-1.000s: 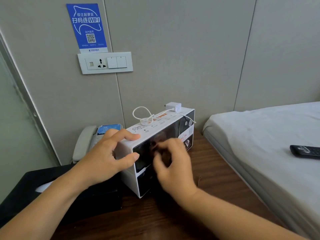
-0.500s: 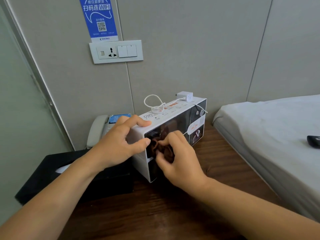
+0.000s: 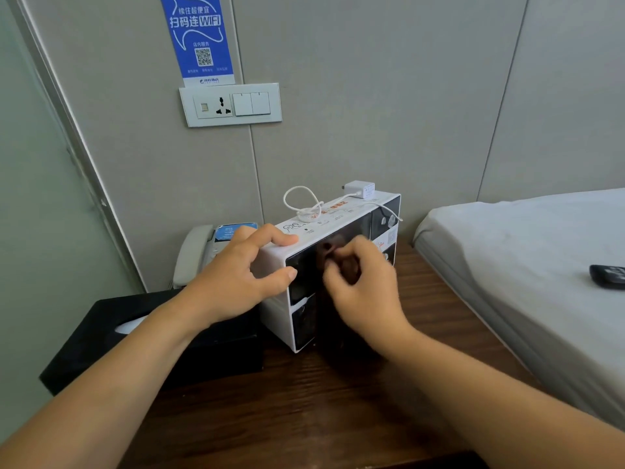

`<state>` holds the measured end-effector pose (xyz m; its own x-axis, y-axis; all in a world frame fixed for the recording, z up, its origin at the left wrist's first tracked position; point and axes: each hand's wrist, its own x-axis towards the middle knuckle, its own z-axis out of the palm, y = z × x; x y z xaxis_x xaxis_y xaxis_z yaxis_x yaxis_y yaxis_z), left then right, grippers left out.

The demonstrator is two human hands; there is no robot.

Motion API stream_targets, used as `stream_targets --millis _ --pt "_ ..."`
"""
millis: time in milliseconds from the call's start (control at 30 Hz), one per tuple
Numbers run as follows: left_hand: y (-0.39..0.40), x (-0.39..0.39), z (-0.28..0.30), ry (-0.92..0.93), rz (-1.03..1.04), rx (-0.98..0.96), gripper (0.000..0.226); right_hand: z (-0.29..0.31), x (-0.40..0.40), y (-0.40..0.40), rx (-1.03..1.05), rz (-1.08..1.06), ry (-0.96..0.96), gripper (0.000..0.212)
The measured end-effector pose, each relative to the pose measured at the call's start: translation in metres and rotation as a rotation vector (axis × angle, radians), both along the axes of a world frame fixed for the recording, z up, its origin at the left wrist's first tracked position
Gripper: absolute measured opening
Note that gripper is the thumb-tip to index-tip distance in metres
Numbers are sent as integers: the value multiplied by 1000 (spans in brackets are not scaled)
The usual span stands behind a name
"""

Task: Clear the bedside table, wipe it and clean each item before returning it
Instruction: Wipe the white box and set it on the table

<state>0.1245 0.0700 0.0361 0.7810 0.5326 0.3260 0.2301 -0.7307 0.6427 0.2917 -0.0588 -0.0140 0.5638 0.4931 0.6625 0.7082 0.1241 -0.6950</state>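
A white box with a glossy black front stands on the dark wooden bedside table. A white charger and its looped cable lie on top of the box. My left hand grips the box's left end, fingers on the top and thumb on the front. My right hand is curled round a small dark brown wad, which looks like a cloth, and presses it against the black front.
A black tissue box sits left of the white box, with a grey telephone behind it by the wall. A bed borders the table on the right, and a black remote lies on it. A wall socket is above.
My right hand has shifted slightly up and to the right across the black front with the brown wad. My left hand keeps the same hold on the box's left end.
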Motion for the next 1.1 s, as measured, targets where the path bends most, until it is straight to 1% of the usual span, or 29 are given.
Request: stream_targets --millis 67,100,167,233,267,333,400,533,567,633,700,733,767,833,900,933,967,1000,1100 --pt "-1 0 1 14 -2 5 38 15 14 3 29 -74 119 16" --pt "-1 0 1 16 -2 7 38 16 13 4 40 -79 115 14" --pt "-1 0 1 9 -6 6 40 7 -5 1 60 -25 -18 13" --pt "-1 -1 0 -7 -5 3 41 -14 -29 -7 13 126 -177 18" --pt "-1 -2 0 -9 -4 4 41 -22 -37 -11 -40 189 -214 20" --pt "-1 -2 1 -5 -6 10 42 -33 -36 -14 -108 220 -227 20" --pt "-2 -3 2 -4 -9 12 40 -35 -23 -14 -127 189 -191 20" --pt "-4 -2 3 8 -12 10 34 -29 13 -7 -137 -62 13 17" --pt "-4 -2 3 8 -11 14 34 -28 15 -7 -135 -76 35 16" --pt "-4 -2 2 -2 -7 26 35 -30 4 -12 -117 32 -53 17" --pt "-3 -2 1 -15 1 32 37 -38 -20 -19 -179 221 -199 17" --pt "-3 -2 1 -17 3 35 38 -41 -27 -21 -224 280 -254 15" --pt "-3 -2 0 -18 4 35 37 -41 -26 -21 -241 287 -278 14" --pt "-4 -1 1 -9 1 27 36 -37 -10 -15 -220 170 -208 13" --pt "-4 -1 2 -1 1 26 36 -31 8 -11 -232 -12 -51 17" --pt "-4 -1 2 2 3 27 37 -29 11 -10 -236 -68 8 19" --pt "-4 -1 2 3 4 27 38 -29 8 -10 -224 -77 27 19" --pt "-4 0 1 -1 5 25 39 -29 -1 -11 -197 -42 7 19" --pt "-3 0 1 -11 8 27 39 -30 -33 -17 -193 144 -84 17"
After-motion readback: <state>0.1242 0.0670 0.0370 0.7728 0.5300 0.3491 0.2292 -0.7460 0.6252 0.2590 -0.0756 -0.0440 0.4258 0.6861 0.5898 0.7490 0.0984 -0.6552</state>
